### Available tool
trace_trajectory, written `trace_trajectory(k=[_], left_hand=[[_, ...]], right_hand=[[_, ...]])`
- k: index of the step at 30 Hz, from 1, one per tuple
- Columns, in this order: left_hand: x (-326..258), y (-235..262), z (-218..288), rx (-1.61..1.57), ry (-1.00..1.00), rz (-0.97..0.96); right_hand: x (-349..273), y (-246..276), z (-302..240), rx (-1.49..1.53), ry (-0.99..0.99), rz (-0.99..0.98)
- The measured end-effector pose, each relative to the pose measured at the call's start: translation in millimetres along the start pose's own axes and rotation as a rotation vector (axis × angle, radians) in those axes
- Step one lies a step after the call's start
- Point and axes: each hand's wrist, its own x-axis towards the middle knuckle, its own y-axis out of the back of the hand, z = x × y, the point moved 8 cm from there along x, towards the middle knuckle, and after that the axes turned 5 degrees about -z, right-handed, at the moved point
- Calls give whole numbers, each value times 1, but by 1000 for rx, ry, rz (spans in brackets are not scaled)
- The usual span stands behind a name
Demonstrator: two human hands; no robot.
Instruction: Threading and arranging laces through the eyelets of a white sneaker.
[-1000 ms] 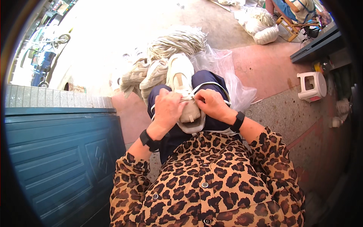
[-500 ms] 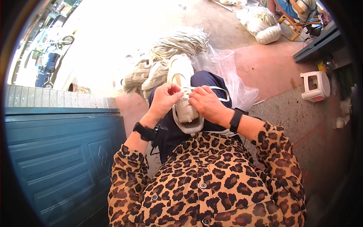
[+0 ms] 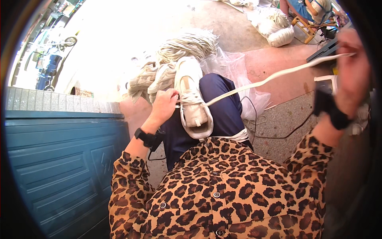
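A cream sneaker (image 3: 188, 72) rests on my lap with its heel toward me and its toe pointing away. From its eyelets a long white shoelace (image 3: 260, 83) runs taut up to the far right. My right hand (image 3: 352, 73), smeared by motion, is closed on that lace at its raised end. Just left of the eyelets my left hand (image 3: 164, 106) is pinched on a short stretch of lace beside the shoe. Dark blue trousers (image 3: 219, 93) cover my knees under the sneaker.
More sneakers (image 3: 162, 77) and a bundle of pale laces (image 3: 189, 46) lie beyond my knees, beside clear plastic sheeting (image 3: 254, 101). A blue panelled door (image 3: 63, 159) stands left, a white stool (image 3: 327, 83) right. Another person (image 3: 304, 10) sits at the far right.
My right hand has swung from the sneaker up to the far right, drawing the lace out straight. My left hand has shifted slightly left and down from the eyelets.
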Motion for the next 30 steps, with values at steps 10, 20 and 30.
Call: trace_trajectory(k=[10,20,30], left_hand=[[-3,2,-3,-51,97,-111],[-13,-5,-27,-703,347,-9],[-35,1,-42,-1082,530,-3]], right_hand=[[-280,-234,186,-410,-709,-1095],[-287,-279,151,-854,334,-937],[-239,-219,158,550,-1485,-906]])
